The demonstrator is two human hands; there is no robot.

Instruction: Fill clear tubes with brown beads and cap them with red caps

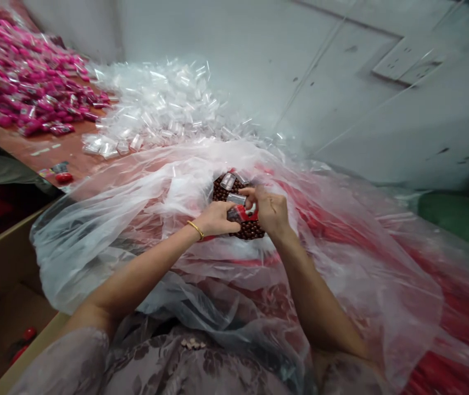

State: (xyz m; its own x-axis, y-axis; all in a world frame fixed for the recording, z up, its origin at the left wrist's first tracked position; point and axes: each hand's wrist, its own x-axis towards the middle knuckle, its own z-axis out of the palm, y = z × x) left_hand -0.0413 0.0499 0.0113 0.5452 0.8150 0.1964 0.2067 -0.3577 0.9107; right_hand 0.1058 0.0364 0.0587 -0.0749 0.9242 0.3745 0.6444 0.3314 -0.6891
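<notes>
My left hand [215, 218], with a gold bracelet at the wrist, grips a small red container with a clear part [240, 214] between thumb and fingers. My right hand [271, 211] meets it from the right, its fingers curled in and slightly blurred. What those fingers pinch is too small to make out. Under both hands lie many small dark brown beads [251, 230] in the mouth of a clear plastic bag [106, 219]. A clear plastic sleeve [228, 181] rests on the beads, and another clear piece [236, 198] lies beside my fingers.
A heap of clear plastic sleeves [164, 104] stands behind the bag. Pink wrapped pieces [32, 82] are piled at the far left on the reddish table [40, 154], near a loose red piece [63, 177]. A cardboard box [7, 230] is at the lower left, and a wall [259, 71] rises behind.
</notes>
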